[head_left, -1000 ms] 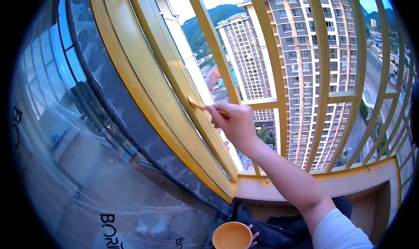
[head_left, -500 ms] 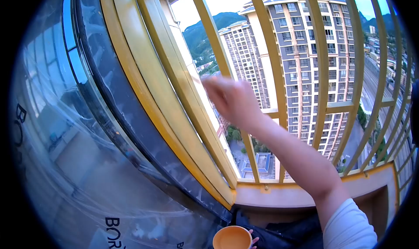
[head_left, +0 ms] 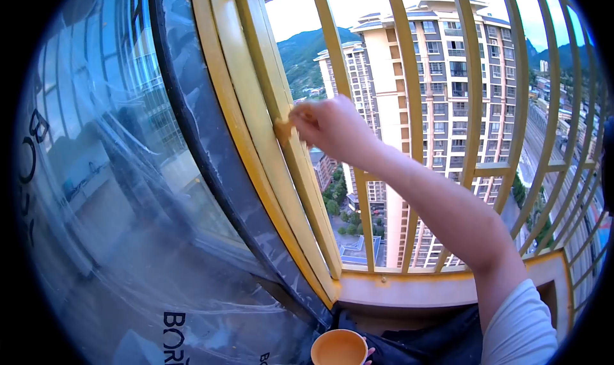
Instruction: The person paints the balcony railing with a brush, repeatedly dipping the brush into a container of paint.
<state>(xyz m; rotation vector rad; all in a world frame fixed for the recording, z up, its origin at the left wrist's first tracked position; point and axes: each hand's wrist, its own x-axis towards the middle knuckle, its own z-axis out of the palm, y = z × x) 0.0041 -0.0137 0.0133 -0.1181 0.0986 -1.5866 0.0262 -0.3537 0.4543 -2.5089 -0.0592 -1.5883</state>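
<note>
Pinches brush [head_left: 282, 131] in right hand [head_left: 332, 125] at yellow post [head_left: 268, 58]; apparently cups bowl [head_left: 339, 336] in left hand [head_left: 369, 351]. Likely brushing; calls for even pressure.

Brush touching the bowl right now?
Apart. Head view: the right hand holds the brush up by the yellow bars, while the bowl is far below at the bottom edge.

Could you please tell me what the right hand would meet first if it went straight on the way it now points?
With the brush leading, the right hand would probably meet the yellow post first; the bristles may already touch it, though depth is unclear.
</note>
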